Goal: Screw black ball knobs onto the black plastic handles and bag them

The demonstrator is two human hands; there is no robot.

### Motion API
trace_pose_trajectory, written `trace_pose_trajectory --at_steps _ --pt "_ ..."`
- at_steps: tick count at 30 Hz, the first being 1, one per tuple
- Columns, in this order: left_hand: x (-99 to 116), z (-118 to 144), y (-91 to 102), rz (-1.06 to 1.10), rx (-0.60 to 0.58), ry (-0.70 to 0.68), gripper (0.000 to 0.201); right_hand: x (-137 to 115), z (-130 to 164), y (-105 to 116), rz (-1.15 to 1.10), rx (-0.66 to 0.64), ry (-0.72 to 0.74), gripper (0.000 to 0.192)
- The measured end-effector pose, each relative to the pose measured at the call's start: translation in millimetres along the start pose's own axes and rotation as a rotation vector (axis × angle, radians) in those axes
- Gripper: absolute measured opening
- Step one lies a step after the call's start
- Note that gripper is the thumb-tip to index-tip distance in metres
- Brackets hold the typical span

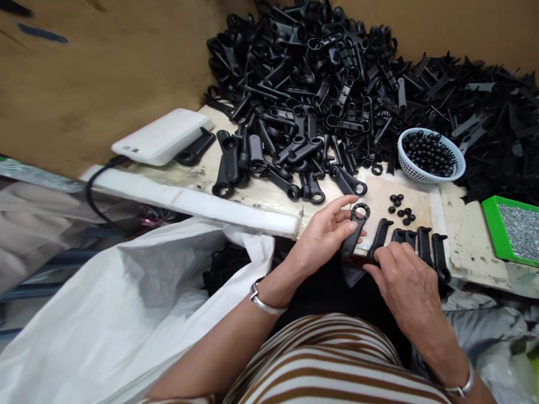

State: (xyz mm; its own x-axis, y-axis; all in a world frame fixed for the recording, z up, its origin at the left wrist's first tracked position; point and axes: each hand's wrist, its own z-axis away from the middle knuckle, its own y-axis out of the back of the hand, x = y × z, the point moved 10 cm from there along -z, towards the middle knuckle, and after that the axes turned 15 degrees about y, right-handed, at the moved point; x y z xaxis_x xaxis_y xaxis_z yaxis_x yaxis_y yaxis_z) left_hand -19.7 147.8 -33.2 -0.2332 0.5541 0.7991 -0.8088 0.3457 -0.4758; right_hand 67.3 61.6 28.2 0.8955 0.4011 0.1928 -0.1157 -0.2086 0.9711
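My left hand (324,235) holds a black lever (355,229) at the table's (404,196) near edge, thumb on top and fingers curled under its shaft. The lever's long axis runs from about seven o'clock to one o'clock, with its toothed ring end up at one o'clock, pointing at the pile (337,73).

My right hand (406,286) rests just to the right, fingertips closed narrowly on the near end of a second lever (379,237), which lies along much the same slant.

At three o'clock from that one, three more levers (423,244) stand in a row, side by side, ring ends toward me as far as I can tell. I judge these as done or staged, which is a small share.

What is left looks large: the pile fills the far table from eleven to two o'clock. Loose black caps (401,207) lie just beyond my hands, and a white basket (457,168) of black balls sits at two o'clock. A green tray (492,224) of screws is at three o'clock, a white bag (126,314) at eight.
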Motion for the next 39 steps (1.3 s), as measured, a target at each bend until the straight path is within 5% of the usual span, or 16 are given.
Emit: trace_pose_trajectory --at_steps 7,11,18,25,29,32,35,39 --pt "-7.9 -3.2 -6.0 -0.025 -0.008 0.057 0.052 3.2 7.0 -2.6 -0.077 0.009 -0.016 0.017" --pt "-1.5 -1.7 0.2 -0.013 0.063 -0.016 0.062 17.1 15.5 14.4 -0.2 0.178 -0.017 0.012" --pt "17.8 4.6 -0.4 0.027 0.119 -0.211 0.046 88.6 76.7 39.8 -0.277 0.51 -0.393 0.012" --pt "24.3 8.3 -5.1 -0.023 0.132 -0.38 0.037 90.2 99.0 27.6 -0.349 0.516 -0.473 0.014" --pt "17.4 20.8 2.0 -0.345 0.331 -0.498 0.027 87.2 93.5 23.6 -0.351 0.506 -0.445 0.015" --pt "12.7 37.9 -13.4 -0.783 0.39 -0.685 0.005 83.2 87.7 24.3 -0.32 0.504 -0.382 0.012" --pt "-0.8 51.7 -33.8 -1.15 0.323 -0.843 0.021 80.7 86.3 26.4 -0.287 0.513 -0.342 0.009" --pt "-12.4 53.9 -34.2 -1.423 0.364 -0.824 0.032 84.9 92.3 27.3 -0.26 0.524 -0.364 0.01"
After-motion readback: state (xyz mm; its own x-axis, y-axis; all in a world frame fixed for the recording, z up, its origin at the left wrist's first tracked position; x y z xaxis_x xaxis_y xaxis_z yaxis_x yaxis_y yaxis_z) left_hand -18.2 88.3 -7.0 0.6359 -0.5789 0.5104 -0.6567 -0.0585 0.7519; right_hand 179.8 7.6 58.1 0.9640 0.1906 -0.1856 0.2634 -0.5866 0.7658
